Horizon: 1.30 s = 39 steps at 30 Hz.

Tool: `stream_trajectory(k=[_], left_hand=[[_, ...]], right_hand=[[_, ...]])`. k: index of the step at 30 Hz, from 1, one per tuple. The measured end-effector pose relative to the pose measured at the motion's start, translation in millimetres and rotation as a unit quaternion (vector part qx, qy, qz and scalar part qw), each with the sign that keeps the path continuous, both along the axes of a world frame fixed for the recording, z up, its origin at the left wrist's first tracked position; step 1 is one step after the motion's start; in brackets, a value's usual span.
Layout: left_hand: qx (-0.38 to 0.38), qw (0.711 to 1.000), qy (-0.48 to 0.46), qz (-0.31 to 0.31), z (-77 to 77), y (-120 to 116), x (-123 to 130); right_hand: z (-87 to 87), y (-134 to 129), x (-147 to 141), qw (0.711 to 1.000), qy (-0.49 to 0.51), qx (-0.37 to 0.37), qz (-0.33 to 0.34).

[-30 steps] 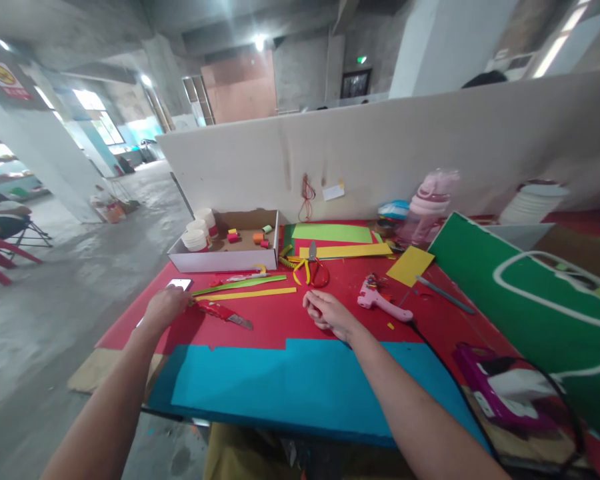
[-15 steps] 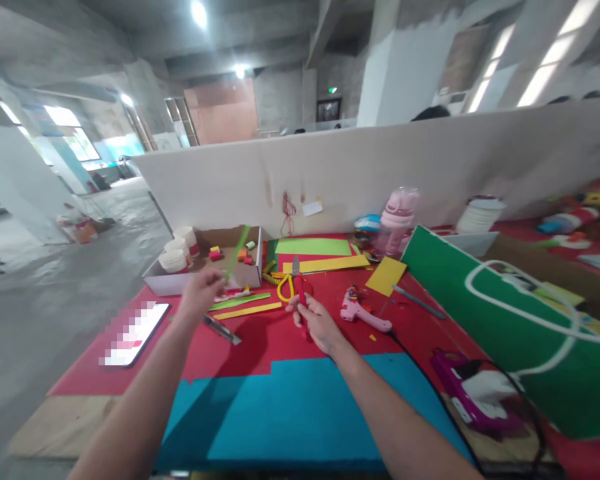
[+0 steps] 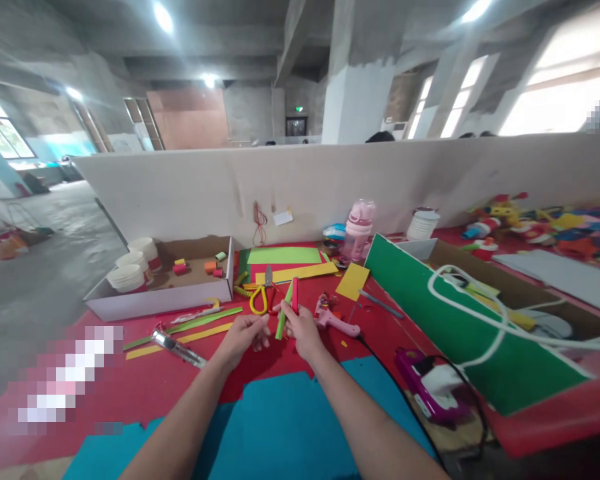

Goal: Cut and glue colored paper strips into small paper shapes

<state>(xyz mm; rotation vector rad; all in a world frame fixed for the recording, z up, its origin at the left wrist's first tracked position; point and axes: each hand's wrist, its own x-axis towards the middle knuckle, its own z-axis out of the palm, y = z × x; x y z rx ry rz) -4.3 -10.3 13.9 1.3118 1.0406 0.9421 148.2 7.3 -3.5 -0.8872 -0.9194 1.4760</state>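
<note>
Head view: green strip (image 3: 280, 328) and red piece (image 3: 295, 293) gripped in our right hand (image 3: 304, 331) above the table's (image 3: 155, 393) middle;
our left hand (image 3: 246, 339) curls nearby, any hold unclear; the strip looks straight, unworked; coloured rolls (image 3: 211, 267) in the box (image 3: 165, 302) at the far left corner look done.

Left of the pink glue gun (image 3: 338, 323) are a bright green strip (image 3: 281, 325), a red piece (image 3: 295, 293) and yellow-and-red-handled shears (image 3: 268, 278); beyond it, a yellow sheet (image 3: 353, 281); to its right, a purple power strip (image 3: 411, 380).
</note>
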Motion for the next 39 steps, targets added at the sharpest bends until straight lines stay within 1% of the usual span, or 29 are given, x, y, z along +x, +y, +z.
stream_trajectory(k=[2,4,7,9,10,12,16,17,18,19,22,23,24,26,28,32,34,37,39], left_hand=[[0.039,0.997,-0.041,0.052,4.5,3,-9],[0.059,0.992,-0.086,0.073,6.9,5,-14],[0.046,0.993,-0.106,0.036,3.6,5,-14],[0.037,0.994,-0.106,0.002,-1.4,4,-11],[0.035,0.994,-0.102,-0.007,-3.8,4,-10],[0.036,0.995,-0.095,0.009,-6.7,5,-8],[0.054,0.984,-0.118,0.124,-4.1,8,-9],[0.058,0.980,-0.125,0.142,-3.0,8,-10],[0.060,0.979,-0.128,0.147,-2.2,9,-11],[0.062,0.980,-0.126,0.139,-2.1,9,-12],[0.052,0.992,-0.092,0.074,-5.9,9,-14],[0.043,0.994,-0.077,0.060,-7.8,10,-15],[0.032,0.995,-0.067,0.060,-9.6,10,-16],[0.015,0.993,-0.074,0.089,-11.7,12,-18],[0.013,0.988,-0.105,0.113,-11.1,12,-19],[0.049,0.981,-0.155,0.102,-6.5,11,-15],[0.055,0.974,-0.194,0.106,-4.4,10,-13],[0.047,0.957,-0.258,0.123,-1.2,10,-14],[0.052,0.954,-0.268,0.126,1.0,11,-17]], right_hand=[[2.2,-5,-2,0.998,-0.037,-0.009,0.046],[4.2,-11,-5,0.991,-0.076,-0.019,0.113],[4.4,-18,-10,0.972,-0.115,-0.025,0.204],[2.9,-21,-11,0.964,-0.128,-0.026,0.232],[2.2,-21,-11,0.963,-0.131,-0.024,0.234],[1.4,-21,-10,0.963,-0.130,-0.019,0.235],[2.3,-20,-7,0.958,-0.130,-0.014,0.255],[2.4,-20,-8,0.959,-0.139,-0.008,0.247],[2.2,-19,-8,0.961,-0.150,0.001,0.232],[1.9,-19,-9,0.964,-0.162,0.013,0.209],[0.8,-16,-10,0.972,-0.191,0.035,0.132],[0.9,-15,-10,0.974,-0.194,0.039,0.109],[1.5,-14,-9,0.976,-0.194,0.043,0.092],[3.5,-13,-6,0.978,-0.188,0.045,0.081],[5.8,-14,-5,0.977,-0.181,0.044,0.102],[7.8,-22,-8,0.963,-0.192,0.045,0.182],[7.8,-25,-11,0.961,-0.175,0.030,0.212],[8.0,-25,-11,0.966,-0.128,0.003,0.226],[8.5,-24,-10,0.968,-0.111,0.009,0.226]])
